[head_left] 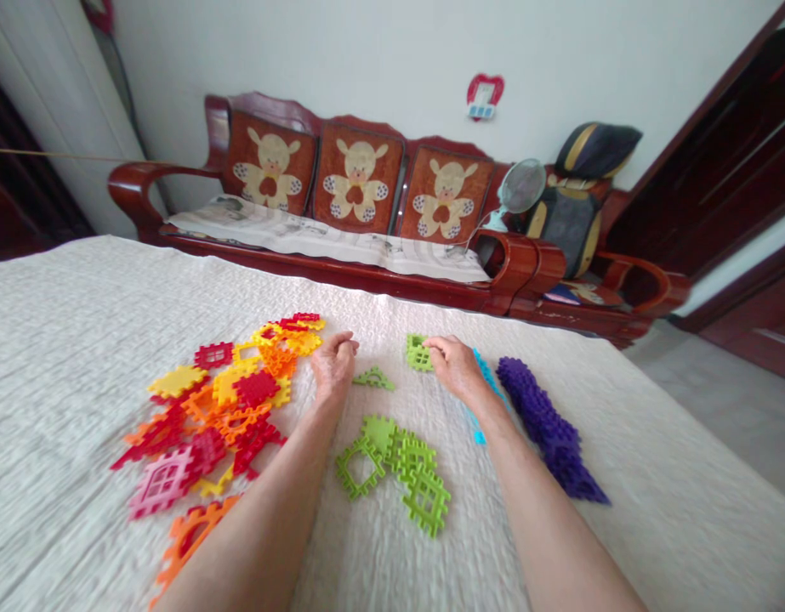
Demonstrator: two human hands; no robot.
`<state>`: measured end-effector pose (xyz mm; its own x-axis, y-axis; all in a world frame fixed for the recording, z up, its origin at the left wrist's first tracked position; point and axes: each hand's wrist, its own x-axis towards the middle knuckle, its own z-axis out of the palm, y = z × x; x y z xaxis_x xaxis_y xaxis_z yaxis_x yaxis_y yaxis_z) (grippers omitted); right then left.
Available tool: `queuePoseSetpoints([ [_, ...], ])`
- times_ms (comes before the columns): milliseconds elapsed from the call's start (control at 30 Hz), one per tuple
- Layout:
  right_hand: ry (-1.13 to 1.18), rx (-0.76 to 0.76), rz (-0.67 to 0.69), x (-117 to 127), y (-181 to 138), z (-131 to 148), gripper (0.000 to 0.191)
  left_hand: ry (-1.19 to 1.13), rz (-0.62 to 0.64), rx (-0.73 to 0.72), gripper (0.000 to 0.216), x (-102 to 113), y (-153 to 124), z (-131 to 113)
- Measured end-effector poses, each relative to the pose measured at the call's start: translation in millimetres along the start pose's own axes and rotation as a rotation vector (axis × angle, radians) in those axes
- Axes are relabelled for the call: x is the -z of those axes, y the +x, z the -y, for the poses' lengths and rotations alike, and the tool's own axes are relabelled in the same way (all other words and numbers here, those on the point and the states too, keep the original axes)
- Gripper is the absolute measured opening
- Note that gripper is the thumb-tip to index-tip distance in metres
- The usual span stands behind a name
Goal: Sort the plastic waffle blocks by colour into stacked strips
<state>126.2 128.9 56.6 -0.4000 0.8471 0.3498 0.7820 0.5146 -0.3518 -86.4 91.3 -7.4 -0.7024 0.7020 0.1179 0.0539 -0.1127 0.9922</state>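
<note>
My right hand (pixel 457 367) pinches the edge of a light green square building tile (pixel 419 352) with window-like openings and a notched rim. To its left, my left hand (pixel 334 364) is closed with fingers curled, and no tile shows in it. Between the hands lies a green triangular tile (pixel 375 379). Nearer to me is a loose group of green tiles (pixel 423 497), one with a round opening (pixel 360 467). Under my right forearm, blue tiles (pixel 480 435) are partly hidden.
Left of my left arm spreads a mixed pile of red, orange, yellow and pink tiles (pixel 230 399). A row of purple tiles (pixel 545 425) lies at the right. Everything rests on a white quilted cloth (pixel 79 340). Beyond it stands a wooden sofa (pixel 520 263) and a small fan (pixel 521 185).
</note>
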Motion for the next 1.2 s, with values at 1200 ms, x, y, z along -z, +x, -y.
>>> queuePoseSetpoints([
  [1200, 0.057, 0.066, 0.156, 4, -3, 22, 0.018, -0.058, -0.008, -0.034, 0.033, 1, -5, -9],
])
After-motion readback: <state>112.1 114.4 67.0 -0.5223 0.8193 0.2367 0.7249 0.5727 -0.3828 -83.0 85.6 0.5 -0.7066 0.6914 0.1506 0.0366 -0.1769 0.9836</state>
